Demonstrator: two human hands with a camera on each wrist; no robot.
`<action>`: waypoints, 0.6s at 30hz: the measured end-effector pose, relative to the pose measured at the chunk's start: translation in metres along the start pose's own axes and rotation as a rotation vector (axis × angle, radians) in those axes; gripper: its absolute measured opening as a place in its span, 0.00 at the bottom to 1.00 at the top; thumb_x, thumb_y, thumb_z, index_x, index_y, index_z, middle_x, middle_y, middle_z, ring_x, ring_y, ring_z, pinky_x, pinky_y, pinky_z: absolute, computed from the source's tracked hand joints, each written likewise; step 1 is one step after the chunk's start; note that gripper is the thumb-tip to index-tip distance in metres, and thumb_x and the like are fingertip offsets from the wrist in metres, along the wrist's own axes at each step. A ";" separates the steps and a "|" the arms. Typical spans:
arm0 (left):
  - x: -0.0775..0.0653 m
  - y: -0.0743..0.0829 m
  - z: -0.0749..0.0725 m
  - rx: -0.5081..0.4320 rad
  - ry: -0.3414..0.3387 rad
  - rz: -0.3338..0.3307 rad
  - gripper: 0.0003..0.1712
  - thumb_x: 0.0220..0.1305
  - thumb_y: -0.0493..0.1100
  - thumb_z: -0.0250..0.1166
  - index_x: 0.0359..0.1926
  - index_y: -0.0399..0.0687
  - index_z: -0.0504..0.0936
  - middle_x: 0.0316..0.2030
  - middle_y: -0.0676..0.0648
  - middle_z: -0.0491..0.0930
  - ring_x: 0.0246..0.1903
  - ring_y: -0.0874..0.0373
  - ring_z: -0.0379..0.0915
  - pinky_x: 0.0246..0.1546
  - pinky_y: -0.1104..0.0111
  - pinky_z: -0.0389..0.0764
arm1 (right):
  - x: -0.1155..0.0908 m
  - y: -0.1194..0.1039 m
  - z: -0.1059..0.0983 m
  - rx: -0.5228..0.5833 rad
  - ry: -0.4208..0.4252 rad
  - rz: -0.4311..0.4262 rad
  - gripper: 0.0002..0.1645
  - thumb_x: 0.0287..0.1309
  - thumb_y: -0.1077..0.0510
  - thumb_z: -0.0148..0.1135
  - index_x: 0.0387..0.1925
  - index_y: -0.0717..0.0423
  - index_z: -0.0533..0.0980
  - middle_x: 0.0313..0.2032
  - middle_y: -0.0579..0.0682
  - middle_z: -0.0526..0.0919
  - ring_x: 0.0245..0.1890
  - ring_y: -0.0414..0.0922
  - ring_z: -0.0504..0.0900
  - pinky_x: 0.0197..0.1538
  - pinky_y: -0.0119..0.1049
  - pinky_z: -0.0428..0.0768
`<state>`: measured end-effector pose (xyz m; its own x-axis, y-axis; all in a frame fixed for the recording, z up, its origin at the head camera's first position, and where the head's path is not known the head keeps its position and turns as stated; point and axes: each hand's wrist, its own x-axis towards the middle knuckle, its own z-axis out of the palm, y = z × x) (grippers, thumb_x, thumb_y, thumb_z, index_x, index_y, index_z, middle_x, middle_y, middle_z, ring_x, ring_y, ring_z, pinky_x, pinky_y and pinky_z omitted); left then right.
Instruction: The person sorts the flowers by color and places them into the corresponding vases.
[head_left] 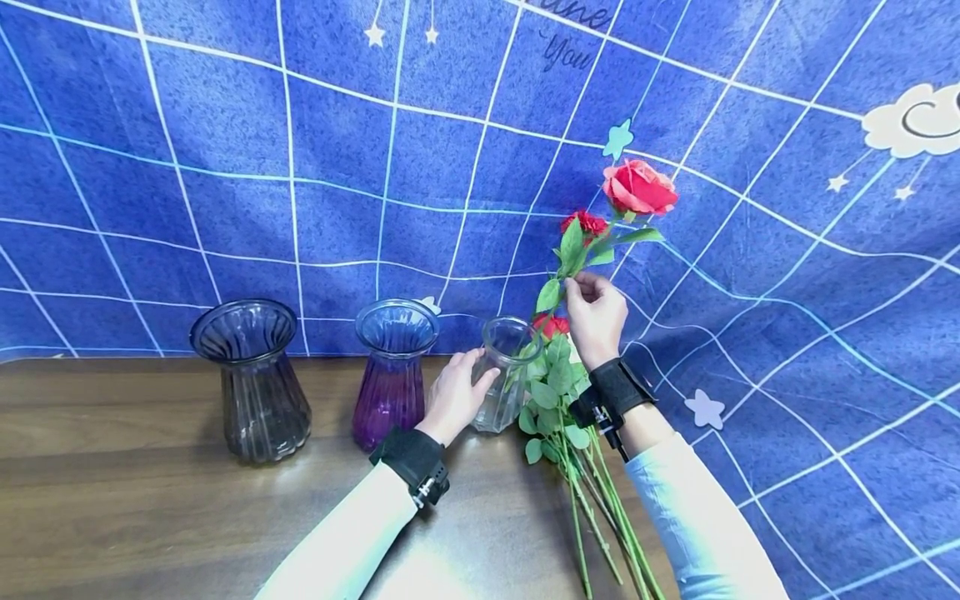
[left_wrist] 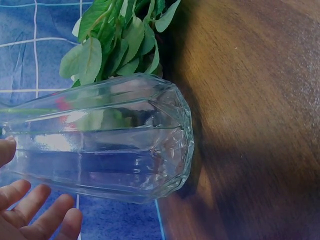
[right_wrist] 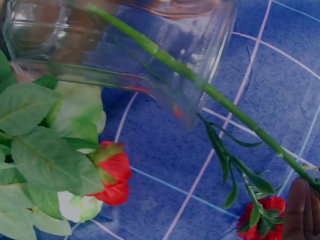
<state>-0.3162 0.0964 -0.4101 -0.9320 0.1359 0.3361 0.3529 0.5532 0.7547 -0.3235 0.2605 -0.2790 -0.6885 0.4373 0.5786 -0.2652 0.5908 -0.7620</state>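
My right hand [head_left: 597, 321] pinches the stem of a pinkish-red rose [head_left: 641, 187] below its bloom. In the right wrist view, the green stem [right_wrist: 232, 107] slants through the mouth of a clear glass vase [head_left: 498, 396] and down inside it. A red carnation [right_wrist: 265, 215] with narrow leaves is close to my right fingers, its thin stem leading toward the same mouth. My left hand [head_left: 456, 393] holds the clear vase from its left side, thumb at the front and fingers by the neck. The vase stands upright on the table.
To the left stand a purple-and-blue glass vase [head_left: 390, 383] and a dark grey one [head_left: 262, 392]. A bunch of leafy stems [head_left: 558, 392] with a red bloom lies right of the clear vase. Blue gridded cloth [head_left: 330, 217] hangs directly behind the wooden table [head_left: 112, 467].
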 end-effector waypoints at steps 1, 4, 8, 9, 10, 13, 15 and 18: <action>0.000 0.000 0.000 0.001 0.003 0.002 0.26 0.63 0.56 0.59 0.59 0.50 0.73 0.53 0.43 0.76 0.52 0.47 0.75 0.48 0.53 0.77 | -0.001 0.001 0.000 0.000 -0.006 0.004 0.13 0.55 0.58 0.62 0.38 0.64 0.81 0.31 0.60 0.84 0.22 0.29 0.73 0.28 0.18 0.71; -0.001 0.000 0.001 0.006 0.006 0.006 0.26 0.63 0.56 0.59 0.58 0.50 0.74 0.53 0.43 0.76 0.52 0.47 0.75 0.48 0.53 0.77 | -0.004 0.004 0.002 -0.017 -0.025 0.015 0.12 0.55 0.59 0.63 0.37 0.64 0.81 0.31 0.60 0.85 0.21 0.29 0.73 0.28 0.18 0.71; -0.002 0.000 0.000 0.015 0.000 0.002 0.26 0.63 0.56 0.59 0.58 0.50 0.74 0.52 0.43 0.77 0.51 0.47 0.76 0.48 0.53 0.77 | -0.010 0.005 0.006 -0.044 -0.048 0.025 0.11 0.54 0.59 0.63 0.36 0.63 0.82 0.30 0.60 0.85 0.21 0.28 0.72 0.28 0.18 0.70; -0.002 0.000 0.000 0.017 0.000 0.001 0.26 0.63 0.56 0.59 0.58 0.50 0.74 0.52 0.43 0.77 0.51 0.47 0.76 0.47 0.53 0.77 | -0.011 0.006 0.007 -0.047 -0.054 0.027 0.11 0.54 0.59 0.63 0.36 0.63 0.82 0.30 0.60 0.85 0.21 0.28 0.72 0.27 0.18 0.70; -0.002 0.000 0.000 0.016 0.000 0.001 0.26 0.63 0.56 0.59 0.58 0.50 0.74 0.53 0.43 0.77 0.51 0.47 0.76 0.47 0.53 0.77 | -0.012 0.007 0.008 -0.048 -0.062 0.025 0.11 0.54 0.59 0.63 0.36 0.63 0.82 0.30 0.60 0.85 0.21 0.28 0.72 0.27 0.18 0.70; -0.002 0.000 0.000 0.013 0.003 -0.002 0.26 0.63 0.56 0.59 0.58 0.51 0.74 0.53 0.43 0.76 0.51 0.47 0.76 0.47 0.53 0.77 | -0.016 0.010 0.010 -0.038 -0.082 0.028 0.11 0.54 0.60 0.63 0.37 0.64 0.82 0.31 0.61 0.85 0.20 0.27 0.72 0.27 0.18 0.71; -0.001 0.000 0.000 0.015 0.006 0.001 0.26 0.63 0.56 0.59 0.58 0.50 0.74 0.53 0.43 0.76 0.51 0.47 0.76 0.46 0.53 0.78 | -0.018 0.012 0.011 -0.036 -0.088 0.034 0.11 0.54 0.60 0.63 0.37 0.64 0.81 0.31 0.61 0.85 0.20 0.27 0.72 0.27 0.18 0.71; 0.000 0.000 0.001 0.012 0.006 0.001 0.26 0.63 0.56 0.59 0.58 0.50 0.74 0.52 0.43 0.77 0.50 0.46 0.76 0.46 0.53 0.78 | -0.020 0.016 0.012 -0.042 -0.088 0.038 0.11 0.54 0.60 0.63 0.37 0.64 0.82 0.31 0.61 0.85 0.22 0.31 0.75 0.29 0.20 0.72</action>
<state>-0.3158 0.0967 -0.4106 -0.9311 0.1316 0.3401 0.3526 0.5630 0.7474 -0.3219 0.2526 -0.3062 -0.7547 0.3996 0.5204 -0.2107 0.6035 -0.7690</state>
